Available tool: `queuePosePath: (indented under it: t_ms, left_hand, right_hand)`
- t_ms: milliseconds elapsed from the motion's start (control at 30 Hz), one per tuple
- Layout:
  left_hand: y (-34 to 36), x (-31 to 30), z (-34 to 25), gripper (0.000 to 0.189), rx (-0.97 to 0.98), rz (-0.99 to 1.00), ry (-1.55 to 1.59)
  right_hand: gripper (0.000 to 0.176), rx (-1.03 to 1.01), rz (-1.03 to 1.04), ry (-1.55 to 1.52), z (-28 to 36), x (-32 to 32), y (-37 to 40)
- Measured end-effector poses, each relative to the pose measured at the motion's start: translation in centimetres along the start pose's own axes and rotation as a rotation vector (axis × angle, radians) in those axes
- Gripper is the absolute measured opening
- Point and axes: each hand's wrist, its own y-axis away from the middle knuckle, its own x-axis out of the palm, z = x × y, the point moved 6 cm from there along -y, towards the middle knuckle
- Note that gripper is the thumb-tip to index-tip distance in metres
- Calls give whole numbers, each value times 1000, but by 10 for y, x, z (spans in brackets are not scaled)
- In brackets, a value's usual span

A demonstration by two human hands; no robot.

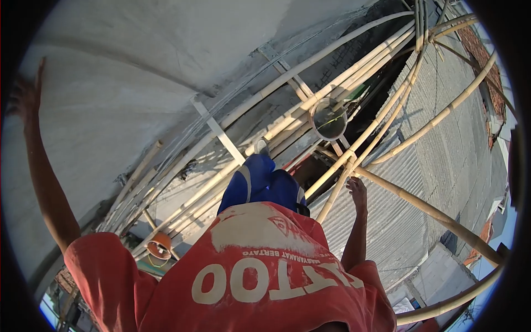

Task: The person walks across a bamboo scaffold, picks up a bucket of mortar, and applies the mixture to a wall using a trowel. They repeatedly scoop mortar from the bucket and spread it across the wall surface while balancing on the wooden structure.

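My left hand [26, 99] is raised at the far left with its fingers spread against the grey plastered wall [105, 127]; its edge fades into the dark rim of the view. My right hand [358, 193] hangs on the right, fingers loosely bent and apart, nothing visible in it. It is close beside the crossing of several bamboo poles [351, 163]. Below me, my foot [261, 147] is on a walkway of bamboo poles [287, 123]. A round bucket [329, 128] with dark contents sits ahead of my legs, beside the poles.
An orange bucket [159, 246] stands at lower left near the walkway. Wooden crosspieces [218, 131] run from the wall to the poles. Long bamboo rails [442, 216] arc along the right side, above a corrugated roof [381, 213]. Dark gaps show between the poles.
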Motion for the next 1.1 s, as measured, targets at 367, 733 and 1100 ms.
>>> queuePosePath:
  t_ms: [367,733,1100]
  left_hand:
    - [17,-4,-7,72,-14,101,70]
    - [14,-39,19,75,-25,231,7]
    - [-7,-96,22,82,-144,344,-24]
  right_hand:
    - [30,135,136,-68,-46,70,-62]
    - [42,398,4,-454,-42,104,-220]
    - [66,459,-212,-672,-89,126,-411]
